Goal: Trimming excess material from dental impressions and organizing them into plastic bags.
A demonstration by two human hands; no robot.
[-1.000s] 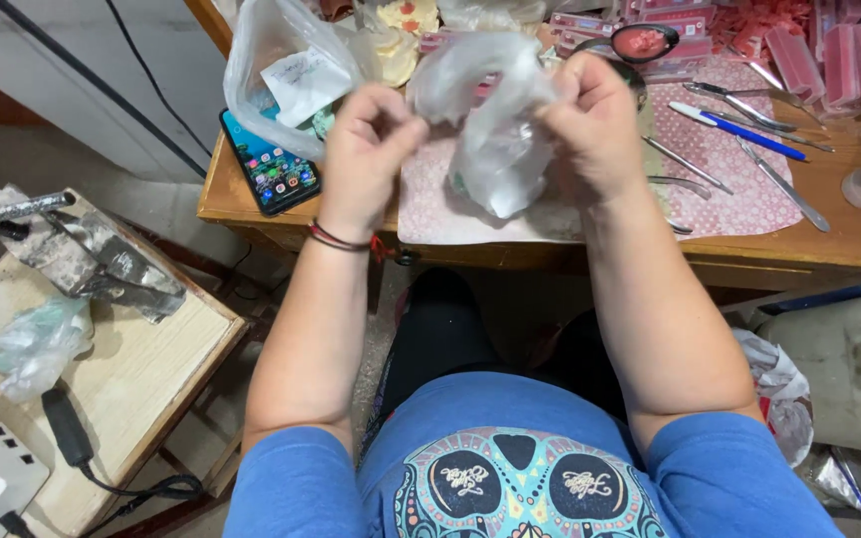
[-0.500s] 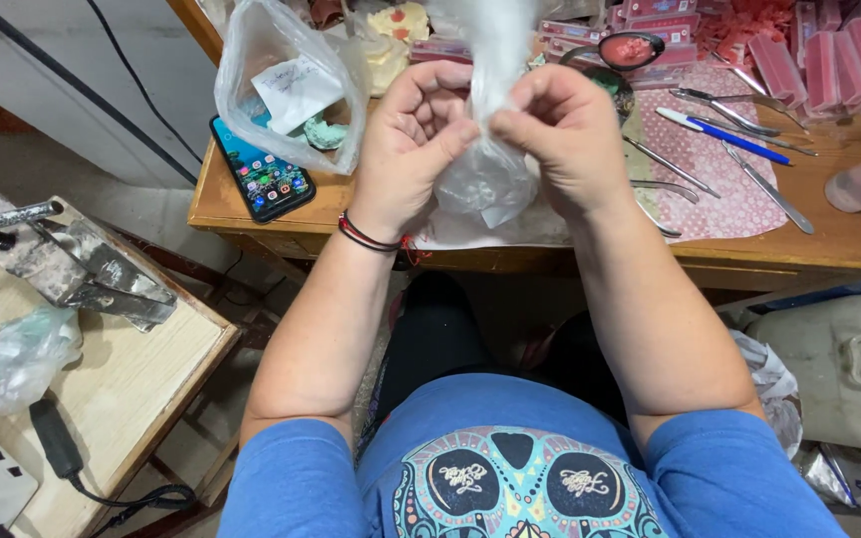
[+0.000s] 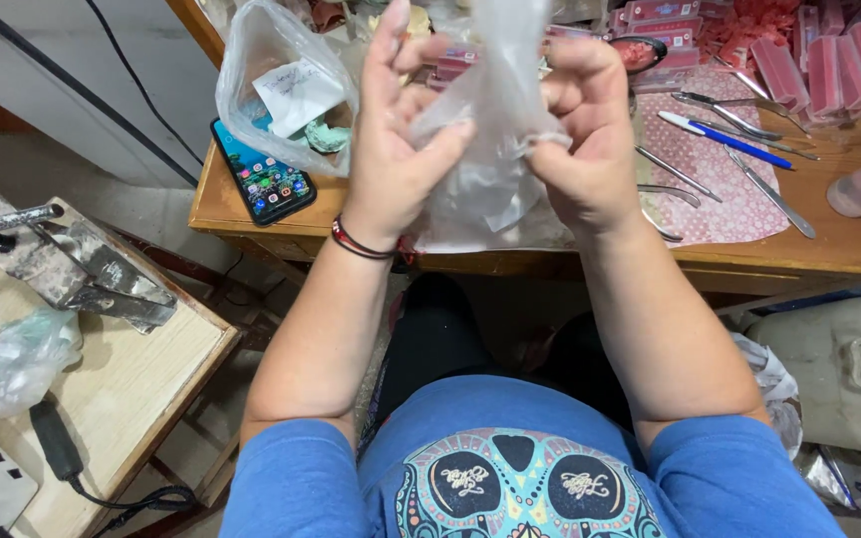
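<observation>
- Clear plastic bag (image 3: 495,149) is held up in front of the person, above the near edge of the wooden tabletop (image 3: 849,244), between both hands.
- Its long axis runs roughly 12 to 6 o'clock: the upper end rises out of the top of the view, the crumpled lower end hangs toward the tabletop edge.
- Left hand (image 3: 396,139) sits at 9 o'clock of the bag, thumb pressed onto the film, grip closed on the bag's left side, the other fingers raised and straight.
- Right hand (image 3: 590,134) sits at 3 o'clock of the bag, fingers curled, grip closed on a bunched fold of the film.
- Whether anything lies inside the bag cannot be told; the film is cloudy and creased.
- At 10 o'clock from the hands, a second clear bag (image 3: 286,85) holding paper stands on the tabletop, a smartphone (image 3: 263,171) just beside it.
- At 3 o'clock, metal tools (image 3: 719,105) and a blue pen (image 3: 724,139) lie on a patterned pink mat (image 3: 710,189).
- Pink boxes (image 3: 819,65) lie at 1 o'clock.
</observation>
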